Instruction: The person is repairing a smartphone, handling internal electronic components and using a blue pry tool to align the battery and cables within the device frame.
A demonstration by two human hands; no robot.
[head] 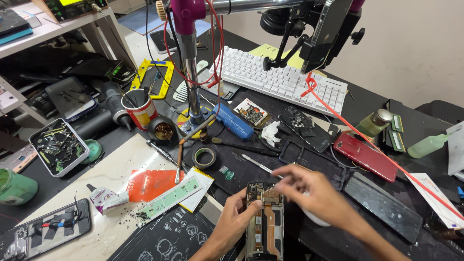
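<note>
Both hands work one opened phone [264, 220] at the desk's [121, 169] near edge: the left hand [235, 223] grips its side with curled fingers, the right hand [309, 191], fingers bunched and blurred, touches its top. One red phone [365, 155], one white keyboard [280, 79] and one tape roll [204, 156] crowd the surrounding space.

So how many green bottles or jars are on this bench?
3. A jar with a metal cap stands right of the keyboard, a squeeze bottle lies at the far right, and a green jar sits at the left edge. Clutter may hide others.
</note>
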